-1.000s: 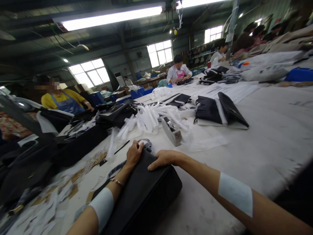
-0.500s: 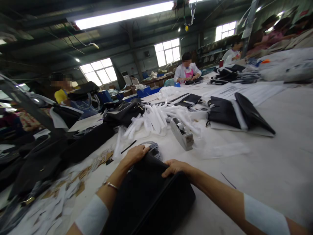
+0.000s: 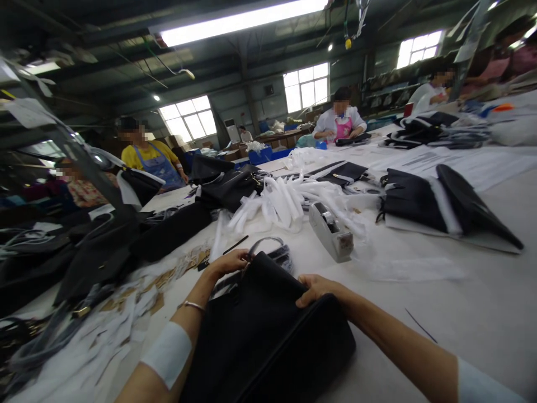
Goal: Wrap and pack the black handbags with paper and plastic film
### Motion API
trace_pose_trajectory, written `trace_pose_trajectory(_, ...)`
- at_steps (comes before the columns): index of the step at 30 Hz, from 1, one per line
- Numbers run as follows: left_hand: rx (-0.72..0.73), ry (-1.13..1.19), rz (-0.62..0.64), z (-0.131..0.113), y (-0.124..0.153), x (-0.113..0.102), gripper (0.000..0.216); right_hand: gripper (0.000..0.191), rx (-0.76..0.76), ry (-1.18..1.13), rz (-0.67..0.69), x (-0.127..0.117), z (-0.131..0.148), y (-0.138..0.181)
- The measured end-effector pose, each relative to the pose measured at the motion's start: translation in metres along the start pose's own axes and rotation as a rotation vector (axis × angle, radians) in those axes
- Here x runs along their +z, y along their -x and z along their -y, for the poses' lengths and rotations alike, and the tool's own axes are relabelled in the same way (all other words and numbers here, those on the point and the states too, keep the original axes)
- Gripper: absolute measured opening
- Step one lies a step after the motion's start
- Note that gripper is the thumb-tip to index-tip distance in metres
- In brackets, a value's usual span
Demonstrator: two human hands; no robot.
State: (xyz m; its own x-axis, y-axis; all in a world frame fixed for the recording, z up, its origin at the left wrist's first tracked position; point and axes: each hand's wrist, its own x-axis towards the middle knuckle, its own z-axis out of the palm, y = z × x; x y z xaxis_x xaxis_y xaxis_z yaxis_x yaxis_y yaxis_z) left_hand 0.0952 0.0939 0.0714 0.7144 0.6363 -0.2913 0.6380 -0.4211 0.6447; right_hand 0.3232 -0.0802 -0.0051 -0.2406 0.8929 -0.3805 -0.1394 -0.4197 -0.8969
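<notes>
A black handbag [image 3: 268, 324] lies tilted on the white work table in front of me, its near end cut off by the lower picture edge. My right hand [image 3: 321, 288] is closed on the bag's right edge, thumb on the near face. At the far left corner, by the plastic-wrapped grey handles [image 3: 283, 254], my left hand [image 3: 230, 262] is closed on the bag; its fingertips are partly hidden behind the edge. A grey tape dispenser [image 3: 332, 232] stands just beyond the bag.
White padding strips [image 3: 281, 201] are heaped behind the dispenser. A second black bag with a white band [image 3: 444, 207] lies to the right. Paper and cardboard scraps [image 3: 126, 319] litter the left side, with more black bags [image 3: 103, 257]. Co-workers stand across the table.
The view has swung left, so the scene sits further right. My left hand has shifted from the bag's top edge to beside the handles, which now show more. My right hand keeps its grip.
</notes>
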Motion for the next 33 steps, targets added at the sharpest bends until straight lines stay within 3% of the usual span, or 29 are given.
trace_pose_trajectory(7,-0.015,-0.01,0.024,0.013,-0.012,0.007,0.023,0.042,-0.022,-0.002,0.015,0.0,0.001,0.004)
trace_pose_trajectory(10,-0.033,-0.095,-0.04,0.013,-0.016,0.014,0.015,0.043,-0.037,-0.002,0.023,0.0,-0.001,0.004)
trace_pose_trajectory(15,-0.171,-0.224,-0.388,0.017,-0.019,0.017,0.011,0.048,-0.053,0.025,0.019,-0.004,-0.005,0.005)
trace_pose_trajectory(19,-0.445,-0.268,-0.798,0.045,0.005,-0.022,0.025,0.052,-0.066,0.033,-0.027,-0.008,-0.01,0.006)
trace_pose_trajectory(21,-0.56,-0.261,-0.912,0.064,0.021,-0.045,0.031,0.053,-0.056,0.032,-0.061,-0.009,-0.012,0.005)
trace_pose_trajectory(24,-0.586,-0.228,-0.935,0.084,0.033,-0.064,0.034,0.054,-0.026,0.041,-0.069,-0.01,-0.014,0.002)
trace_pose_trajectory(27,-0.505,-0.191,-0.933,0.089,0.025,-0.065,0.036,0.054,-0.014,0.066,-0.054,-0.012,-0.014,-0.001)
trace_pose_trajectory(30,-0.383,-0.148,-0.893,0.076,0.01,-0.062,0.038,0.055,-0.008,0.083,-0.07,-0.013,-0.014,-0.001)
trace_pose_trajectory(33,-0.23,-0.099,-0.772,0.054,0.005,-0.064,0.035,0.057,-0.003,0.079,-0.095,-0.013,-0.014,-0.001)
